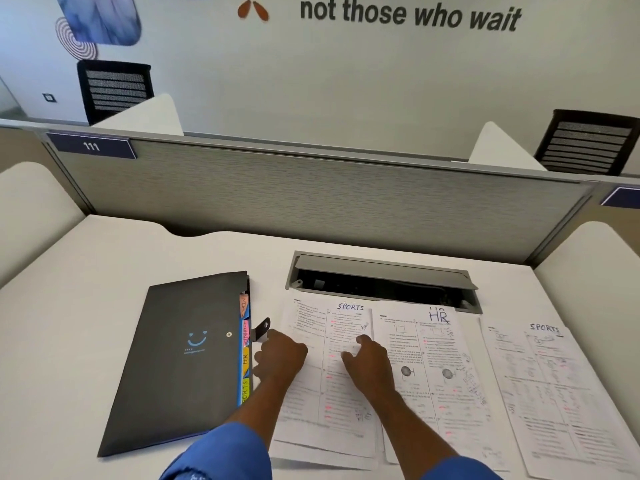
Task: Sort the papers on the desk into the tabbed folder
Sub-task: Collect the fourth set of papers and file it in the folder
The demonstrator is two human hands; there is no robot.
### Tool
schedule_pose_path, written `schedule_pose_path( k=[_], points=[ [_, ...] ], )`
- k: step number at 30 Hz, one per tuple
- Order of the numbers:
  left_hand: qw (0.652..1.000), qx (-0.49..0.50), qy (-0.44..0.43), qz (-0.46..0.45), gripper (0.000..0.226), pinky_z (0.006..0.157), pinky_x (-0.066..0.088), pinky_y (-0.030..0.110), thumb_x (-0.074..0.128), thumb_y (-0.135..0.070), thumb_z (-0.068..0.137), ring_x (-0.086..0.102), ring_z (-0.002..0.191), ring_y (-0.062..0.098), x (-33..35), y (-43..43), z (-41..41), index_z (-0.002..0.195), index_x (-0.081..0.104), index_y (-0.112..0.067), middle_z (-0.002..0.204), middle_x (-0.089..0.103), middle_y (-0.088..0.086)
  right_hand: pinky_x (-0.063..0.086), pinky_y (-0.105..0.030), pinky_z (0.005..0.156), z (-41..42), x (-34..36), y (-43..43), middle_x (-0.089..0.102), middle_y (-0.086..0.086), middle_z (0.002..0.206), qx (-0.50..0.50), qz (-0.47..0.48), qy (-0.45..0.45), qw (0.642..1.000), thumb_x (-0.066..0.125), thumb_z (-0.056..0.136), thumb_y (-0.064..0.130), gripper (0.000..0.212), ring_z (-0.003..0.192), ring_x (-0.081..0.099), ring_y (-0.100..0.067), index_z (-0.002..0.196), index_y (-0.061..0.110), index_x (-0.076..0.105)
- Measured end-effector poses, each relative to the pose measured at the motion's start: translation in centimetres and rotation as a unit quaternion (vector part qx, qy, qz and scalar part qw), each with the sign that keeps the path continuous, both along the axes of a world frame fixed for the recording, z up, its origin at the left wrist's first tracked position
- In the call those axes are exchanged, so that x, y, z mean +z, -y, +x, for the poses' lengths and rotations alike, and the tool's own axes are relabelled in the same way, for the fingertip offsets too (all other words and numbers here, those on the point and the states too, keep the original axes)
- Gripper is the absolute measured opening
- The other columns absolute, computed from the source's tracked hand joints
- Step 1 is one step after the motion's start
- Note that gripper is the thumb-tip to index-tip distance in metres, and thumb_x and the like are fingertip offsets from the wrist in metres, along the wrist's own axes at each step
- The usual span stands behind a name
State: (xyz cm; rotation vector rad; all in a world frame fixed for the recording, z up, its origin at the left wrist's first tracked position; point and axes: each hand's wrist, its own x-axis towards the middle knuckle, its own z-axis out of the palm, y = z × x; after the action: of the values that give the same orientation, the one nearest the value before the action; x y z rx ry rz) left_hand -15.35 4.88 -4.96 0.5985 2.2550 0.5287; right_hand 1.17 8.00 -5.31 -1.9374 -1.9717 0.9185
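Papers (pixel 349 362): printed, hand-labelled SPORTS, HR; overlapping

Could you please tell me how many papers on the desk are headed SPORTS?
2. One SPORTS paper lies beside the folder, under the left hand and right hand; the other SPORTS paper lies far right, beyond the HR paper. Sheets underneath may hide more headings.

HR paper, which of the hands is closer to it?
Right. The right hand rests just left of the HR paper, on the neighbouring SPORTS paper; the left hand is farther left, by the folder.
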Motion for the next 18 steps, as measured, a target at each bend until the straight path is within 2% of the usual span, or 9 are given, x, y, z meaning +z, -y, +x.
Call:
schedule_pose_path(
  k=[4,8,13,18],
  points=[
    [0.996,0.026,0.067,0.061,0.031,0.084,0.056,0.039,0.06,-0.022,0.078,0.064,0.092,0.025,1.6,0.1,0.1,0.103,0.05,-0.008,0.102,0.064,0.005,0.045,-0.032,0.1,0.0,0.1,-0.1,0.063,-0.008,0.131,-0.002,-0.004,-0.001,1.0,0.064,0.091,0.033,0.053,0.125,0.056,-0.025,0.137,0.01,0.051],
    [0.977,0.062,0.175,0.103,0.016,0.086,0.057,0.045,0.064,-0.011,0.081,0.068,0.087,0.03,2.6,0.2,-0.3,0.094,0.06,-0.005,0.095,0.068,0.014,0.046,-0.031,0.098,0.0,0.2,-0.1,0.064,-0.008,0.13,-0.004,-0.01,-0.005,1.0,0.064,0.09,0.033,0.053,0.123,0.058,-0.024,0.137,0.01,0.052],
    [0.978,0.064,0.172,0.102,0.005,0.082,0.057,0.042,0.065,-0.006,0.082,0.067,0.087,0.033,2.9,0.4,-1.3,0.084,0.06,-0.005,0.095,0.067,0.018,0.047,-0.032,0.098,0.3,0.1,-0.1,0.065,-0.009,0.129,-0.016,-0.009,-0.017,1.0,0.064,0.09,0.03,0.049,0.12,0.06,-0.024,0.133,0.009,0.055],
    [0.977,0.066,0.164,0.121,0.012,0.078,0.058,0.041,0.064,-0.005,0.084,0.068,0.086,0.031,3.0,0.7,-2.3,0.096,0.063,-0.003,0.096,0.068,0.016,0.047,-0.033,0.098,0.9,0.1,0.1,0.065,-0.011,0.127,-0.024,-0.002,-0.008,1.0,0.063,0.092,0.031,0.048,0.121,0.059,-0.026,0.133,0.008,0.055]
  ],
)
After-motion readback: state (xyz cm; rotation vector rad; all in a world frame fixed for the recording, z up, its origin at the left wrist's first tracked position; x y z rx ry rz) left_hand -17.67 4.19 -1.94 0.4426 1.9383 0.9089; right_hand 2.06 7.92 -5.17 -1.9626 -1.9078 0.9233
